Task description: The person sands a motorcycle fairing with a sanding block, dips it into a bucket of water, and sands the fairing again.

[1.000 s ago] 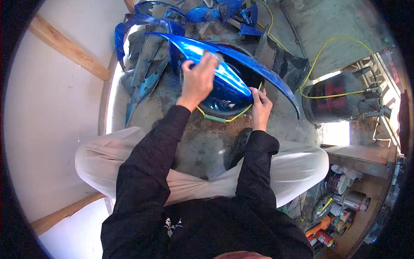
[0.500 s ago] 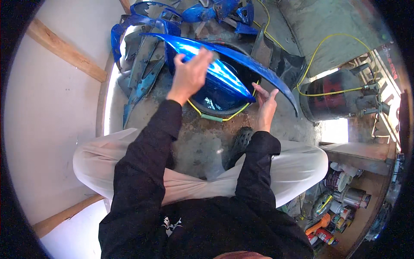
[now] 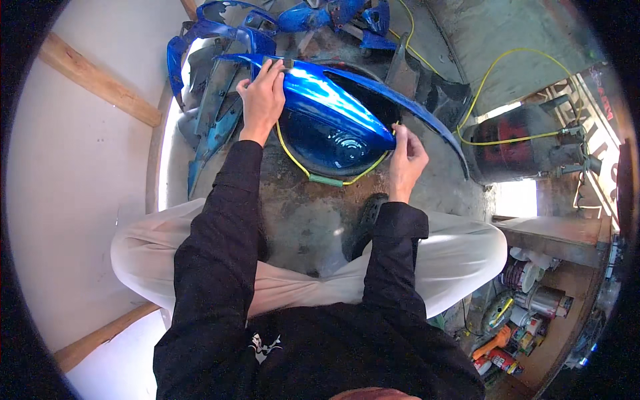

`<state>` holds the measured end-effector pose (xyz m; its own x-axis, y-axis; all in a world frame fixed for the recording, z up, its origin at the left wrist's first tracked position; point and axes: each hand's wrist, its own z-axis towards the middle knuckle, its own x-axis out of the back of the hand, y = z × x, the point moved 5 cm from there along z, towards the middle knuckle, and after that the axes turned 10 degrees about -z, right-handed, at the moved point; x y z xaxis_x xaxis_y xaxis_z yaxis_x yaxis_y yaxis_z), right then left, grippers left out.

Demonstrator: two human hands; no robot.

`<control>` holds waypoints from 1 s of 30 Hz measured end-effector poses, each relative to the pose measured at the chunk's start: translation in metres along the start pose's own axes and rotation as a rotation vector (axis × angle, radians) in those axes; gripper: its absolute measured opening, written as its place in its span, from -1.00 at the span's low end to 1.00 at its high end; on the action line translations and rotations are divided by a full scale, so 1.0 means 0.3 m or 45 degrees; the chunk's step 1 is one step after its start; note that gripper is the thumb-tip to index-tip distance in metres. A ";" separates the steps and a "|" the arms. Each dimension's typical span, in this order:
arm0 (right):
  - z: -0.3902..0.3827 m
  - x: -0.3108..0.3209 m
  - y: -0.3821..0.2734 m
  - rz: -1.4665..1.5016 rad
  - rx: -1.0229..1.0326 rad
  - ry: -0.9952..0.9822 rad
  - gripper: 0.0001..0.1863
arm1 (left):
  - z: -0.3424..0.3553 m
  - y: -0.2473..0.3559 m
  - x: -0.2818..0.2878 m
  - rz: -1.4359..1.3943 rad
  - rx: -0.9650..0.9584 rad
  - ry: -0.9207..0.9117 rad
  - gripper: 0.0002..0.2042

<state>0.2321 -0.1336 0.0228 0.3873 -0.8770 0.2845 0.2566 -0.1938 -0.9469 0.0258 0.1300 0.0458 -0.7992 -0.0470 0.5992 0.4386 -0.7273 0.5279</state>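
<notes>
My left hand (image 3: pixel 263 97) is closed over the upper left part of a glossy blue curved panel (image 3: pixel 340 103), with a small greyish item (image 3: pixel 287 64) under its fingertips, too small to name. The panel's right tip is pinched by my right hand (image 3: pixel 407 153). The panel lies over a dark round basin (image 3: pixel 297 143) with a yellow handle and green grip (image 3: pixel 325 180); liquid appears to be inside. A second long blue strip (image 3: pixel 433 120) arches just behind the panel.
Several blue body parts (image 3: pixel 313 17) and dark panels (image 3: pixel 207 107) lie beyond the basin. A metal tank (image 3: pixel 507 150) with a yellow hose (image 3: pixel 494 63) stands right; a shelf (image 3: pixel 547 233) with cans and tools is lower right. A white wall (image 3: pixel 80 167) is left.
My left hand has slid left and up along the panel toward its upper end. My right hand briefly loosened its fingers and is again pinching the right tip.
</notes>
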 end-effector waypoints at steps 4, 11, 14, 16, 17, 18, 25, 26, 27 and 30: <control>-0.074 -0.125 -0.188 0.045 0.350 -0.201 -0.71 | -0.024 0.016 -0.034 -0.371 -0.103 0.091 -0.71; -0.111 -0.503 0.136 -0.505 0.068 -1.062 -0.69 | -0.061 0.074 -0.006 -0.401 -0.170 0.052 -0.71; -0.046 -0.564 0.364 -0.864 0.097 -1.162 -0.63 | -0.061 0.121 -0.040 -0.390 -0.254 0.078 -0.70; -0.028 -0.610 0.413 -1.036 0.020 -1.346 -0.64 | -0.053 0.116 -0.045 -0.346 -0.342 0.072 -0.68; -0.020 -0.637 0.403 -1.027 0.028 -1.349 -0.64 | -0.048 0.099 -0.032 -0.326 -0.358 0.106 -0.66; -0.017 -0.655 0.411 -1.108 -0.087 -1.416 -0.67 | -0.051 0.088 -0.027 -0.317 -0.363 0.107 -0.66; 0.019 -0.691 0.485 -1.446 0.178 -0.965 -0.62 | -0.054 0.102 -0.051 -0.463 -0.300 0.078 -0.71; 0.011 -0.702 0.478 -1.439 0.150 -1.017 -0.59 | -0.057 0.096 -0.041 -0.457 -0.297 0.076 -0.71; 0.006 -0.709 0.472 -1.432 0.120 -1.068 -0.56 | -0.058 0.090 -0.034 -0.452 -0.277 0.076 -0.72; 0.005 -0.710 0.462 -1.417 0.031 -1.203 -0.48 | -0.050 0.099 -0.027 -0.436 -0.282 0.089 -0.74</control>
<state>0.1864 0.0270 -0.1687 0.4053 0.3294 0.8528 0.8168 -0.5495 -0.1759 0.0391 0.0985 0.0474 -0.9128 0.1827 0.3652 0.0492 -0.8385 0.5426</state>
